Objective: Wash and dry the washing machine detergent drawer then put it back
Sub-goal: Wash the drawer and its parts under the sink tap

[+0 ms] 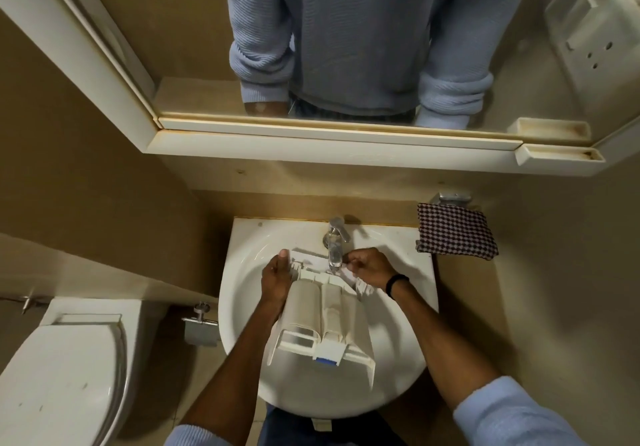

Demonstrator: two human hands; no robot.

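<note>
Bathroom; toilet (69, 359) near left, white basin (242, 272) centre. Detergent drawer (325, 321) held lengthwise over basin, near end above near rim, far end under tap (335, 232). Left hand (277, 279) grips drawer left side, index finger stretched along edge. Right hand (367, 267) pinches far right corner, fingers curled, beside water stream (334, 260). Checked cloth (457, 232) at far right of basin. Mirror (346, 47) beyond, on wall.
</note>
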